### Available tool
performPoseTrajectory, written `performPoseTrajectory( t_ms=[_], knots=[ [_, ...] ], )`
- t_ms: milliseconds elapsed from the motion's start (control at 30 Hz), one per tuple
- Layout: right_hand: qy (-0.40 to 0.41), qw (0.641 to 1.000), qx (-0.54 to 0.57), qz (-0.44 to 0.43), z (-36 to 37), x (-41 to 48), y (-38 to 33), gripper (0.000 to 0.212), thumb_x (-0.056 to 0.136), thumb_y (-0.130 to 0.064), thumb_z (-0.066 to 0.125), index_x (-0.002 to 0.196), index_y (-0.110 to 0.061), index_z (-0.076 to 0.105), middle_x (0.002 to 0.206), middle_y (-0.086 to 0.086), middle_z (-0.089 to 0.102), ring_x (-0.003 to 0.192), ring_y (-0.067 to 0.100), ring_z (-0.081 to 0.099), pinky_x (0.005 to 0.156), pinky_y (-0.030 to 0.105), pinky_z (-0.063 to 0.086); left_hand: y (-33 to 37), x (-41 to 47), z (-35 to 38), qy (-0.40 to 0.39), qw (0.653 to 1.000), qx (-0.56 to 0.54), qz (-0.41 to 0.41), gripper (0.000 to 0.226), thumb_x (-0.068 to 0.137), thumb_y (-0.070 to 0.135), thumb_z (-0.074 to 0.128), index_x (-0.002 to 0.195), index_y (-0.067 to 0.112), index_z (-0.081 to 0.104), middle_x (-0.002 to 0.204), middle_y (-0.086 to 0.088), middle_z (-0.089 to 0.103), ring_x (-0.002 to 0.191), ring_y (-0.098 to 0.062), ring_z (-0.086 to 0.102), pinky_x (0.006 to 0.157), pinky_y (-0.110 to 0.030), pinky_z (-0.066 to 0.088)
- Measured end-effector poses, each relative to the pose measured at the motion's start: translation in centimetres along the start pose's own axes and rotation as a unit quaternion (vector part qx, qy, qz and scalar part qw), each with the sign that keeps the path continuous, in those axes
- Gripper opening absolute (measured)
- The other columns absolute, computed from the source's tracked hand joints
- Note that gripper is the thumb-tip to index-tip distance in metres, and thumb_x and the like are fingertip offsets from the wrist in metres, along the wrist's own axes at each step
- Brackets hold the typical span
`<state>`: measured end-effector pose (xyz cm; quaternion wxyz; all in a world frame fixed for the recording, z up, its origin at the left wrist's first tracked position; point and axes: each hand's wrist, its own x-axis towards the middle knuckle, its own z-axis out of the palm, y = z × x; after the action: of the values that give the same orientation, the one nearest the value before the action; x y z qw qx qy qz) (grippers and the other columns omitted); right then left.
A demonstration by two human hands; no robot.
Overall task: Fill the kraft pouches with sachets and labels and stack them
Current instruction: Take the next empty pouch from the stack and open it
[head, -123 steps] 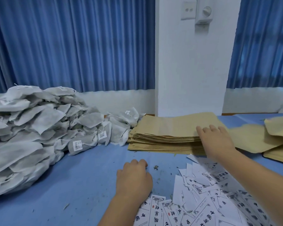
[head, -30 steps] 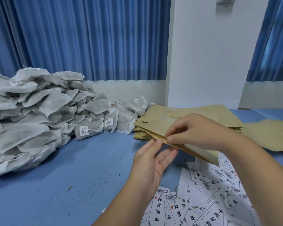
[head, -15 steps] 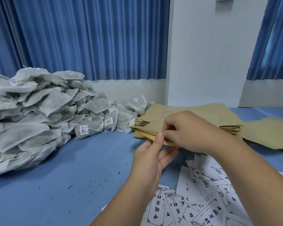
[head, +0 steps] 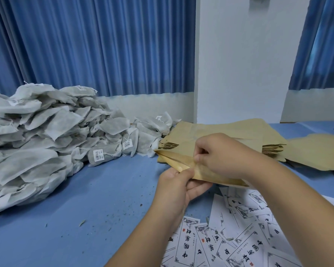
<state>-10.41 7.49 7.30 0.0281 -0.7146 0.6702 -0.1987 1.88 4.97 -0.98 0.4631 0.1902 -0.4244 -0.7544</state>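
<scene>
Kraft pouch (head: 181,160): lifted off the stack (head: 229,130) beyond the hands, mouth newly parted. Left hand (head: 178,186) and right hand (head: 226,155) each pinch a lip; likely ready for sachets (head: 46,135)

One held pouch (head: 172,158), one pouch stack (head: 210,130), one sachet heap (head: 46,132).

The flat tan kraft paper pouch (head: 204,172), four seconds ago on top of the stack of tan pouches (head: 229,130) under the right hand (head: 226,153), is now held clear of it. The left hand (head: 175,189), then a fist on the blue tabletop (head: 85,199), now pinches the pouch's near edge, thumb on top. The pouch's mouth, flat half a second ago, gapes in a narrow wedge at its left end.
</scene>
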Motion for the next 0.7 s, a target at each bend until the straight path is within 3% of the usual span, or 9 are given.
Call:
performPoseTrajectory(
  t_ms=[133, 433, 533, 633, 700],
  knots=[
    [0.014, 0.999, 0.035, -0.007, -0.2, 0.1, 0.5, 0.008, 0.088, -0.022, 0.063, 0.083, -0.017, 0.065, 0.076, -0.013, 0.056, 0.075, 0.006, 0.052, 0.061, 0.017, 0.037, 0.1, 0.0, 0.1, 0.001, 1.000, -0.016, -0.001, 0.023, 0.098, -0.004, 0.042, 0.111, -0.001, 0.060, 0.101, -0.021, 0.072, 0.090, -0.027, 0.072, 0.068, -0.030, 0.059],
    [0.029, 0.998, 0.061, -0.013, 0.1, 0.2, 0.9, 0.009, 0.088, -0.022, 0.064, 0.082, -0.015, 0.066, 0.079, -0.006, 0.061, 0.076, 0.012, 0.054, 0.067, 0.025, 0.042, 0.2, 0.0, 0.1, -0.005, 1.000, -0.025, 0.002, 0.026, 0.100, -0.002, 0.039, 0.117, 0.000, 0.058, 0.107, -0.019, 0.071, 0.097, -0.028, 0.071, 0.070, -0.031, 0.059],
    [0.040, 0.996, 0.086, 0.003, 0.0, 0.3, 1.4, 0.010, 0.088, -0.020, 0.064, 0.079, -0.016, 0.065, 0.076, -0.008, 0.061, 0.072, 0.011, 0.053, 0.065, 0.025, 0.042, 0.3, -0.1, -0.1, 0.008, 1.000, -0.017, 0.001, 0.024, 0.098, -0.005, 0.041, 0.113, -0.001, 0.060, 0.103, -0.021, 0.072, 0.091, -0.029, 0.072, 0.067, -0.030, 0.059],
    [0.045, 0.996, 0.083, 0.000, -0.5, 0.1, 1.2, 0.013, 0.087, -0.022, 0.064, 0.075, -0.021, 0.063, 0.075, -0.011, 0.061, 0.070, 0.005, 0.053, 0.059, 0.016, 0.040, 0.1, -0.2, 0.1, 0.039, 0.999, 0.007, 0.012, 0.025, 0.092, -0.008, 0.043, 0.104, -0.001, 0.064, 0.095, -0.023, 0.072, 0.084, -0.030, 0.073, 0.063, -0.030, 0.059],
    [0.042, 0.998, 0.047, -0.026, -0.5, -0.1, 0.4, 0.011, 0.087, -0.023, 0.062, 0.078, -0.020, 0.064, 0.079, -0.009, 0.062, 0.076, 0.009, 0.056, 0.066, 0.021, 0.043, -0.2, -0.1, 0.2, 0.061, 0.998, 0.020, 0.021, 0.025, 0.090, -0.004, 0.043, 0.099, 0.001, 0.066, 0.089, -0.021, 0.073, 0.081, -0.031, 0.073, 0.061, -0.031, 0.058]
  ],
)
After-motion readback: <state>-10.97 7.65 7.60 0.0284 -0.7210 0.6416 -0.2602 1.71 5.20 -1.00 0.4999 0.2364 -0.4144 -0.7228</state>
